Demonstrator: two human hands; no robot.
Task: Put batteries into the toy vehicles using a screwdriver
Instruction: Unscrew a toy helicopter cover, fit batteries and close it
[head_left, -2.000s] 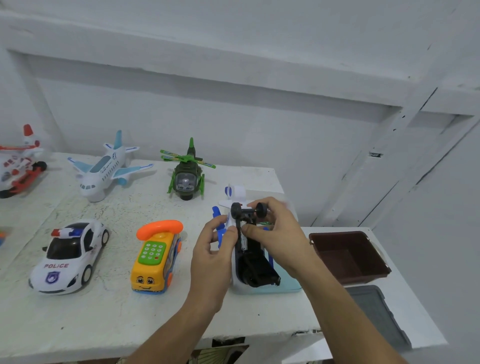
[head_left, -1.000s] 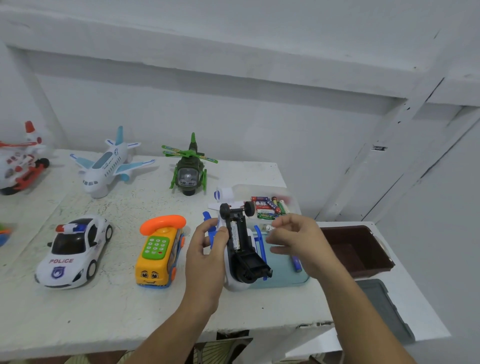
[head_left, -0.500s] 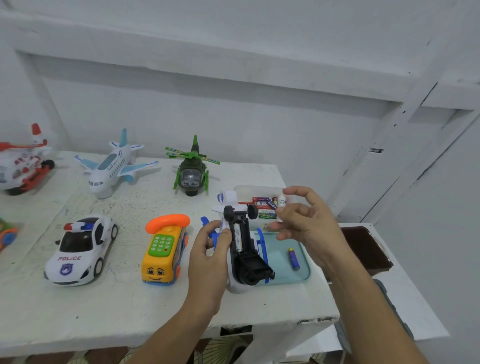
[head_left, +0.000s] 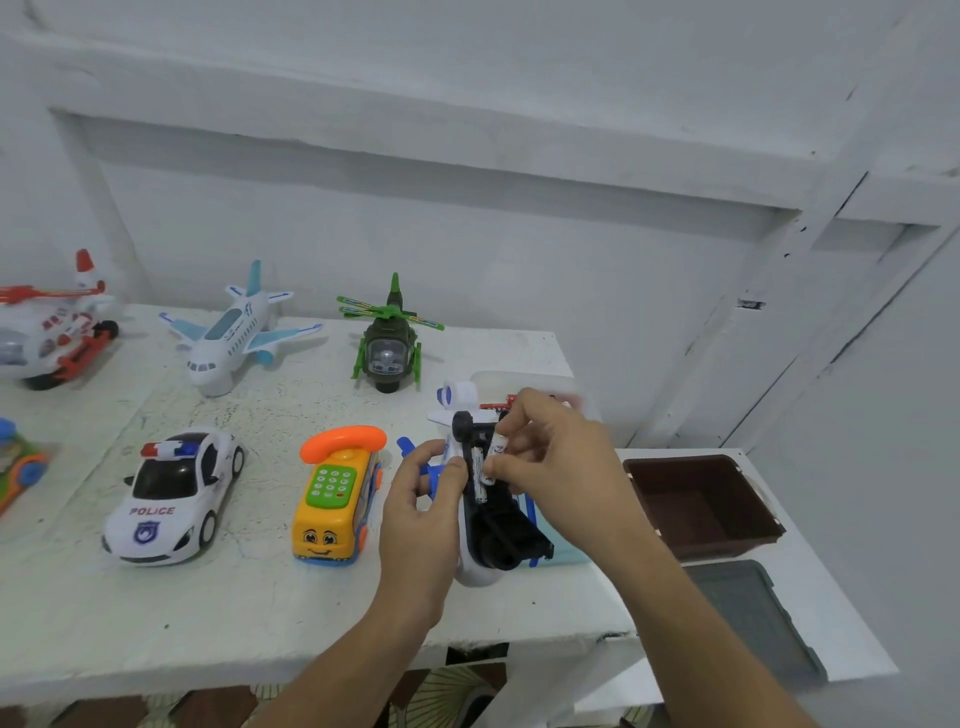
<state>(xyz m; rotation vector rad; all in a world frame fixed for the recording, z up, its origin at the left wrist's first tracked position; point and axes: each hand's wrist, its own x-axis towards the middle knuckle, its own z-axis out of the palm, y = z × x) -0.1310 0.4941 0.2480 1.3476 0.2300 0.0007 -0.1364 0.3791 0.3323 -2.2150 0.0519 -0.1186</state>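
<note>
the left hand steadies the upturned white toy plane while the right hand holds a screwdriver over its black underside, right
No: the head view shows the right hand pinching a small white cylindrical battery, not a screwdriver. The left hand does steady the upturned white toy plane.

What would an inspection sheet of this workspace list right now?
Surface: white table, paint scuffed.
Job's things: upturned plane, black belly up; battery at its bay; clear box of batteries behind the hands; waiting toys: police car, phone bus, airliner, green helicopter, red helicopter; screwdriver not seen.
Clutter: teal tray, partly hidden by the plane; brown bin and grey lid on the lower side table.
Grippers: left hand grips the plane; right hand pinches the battery.
Cables: nothing seen.
Surroundings: white wall.
</note>
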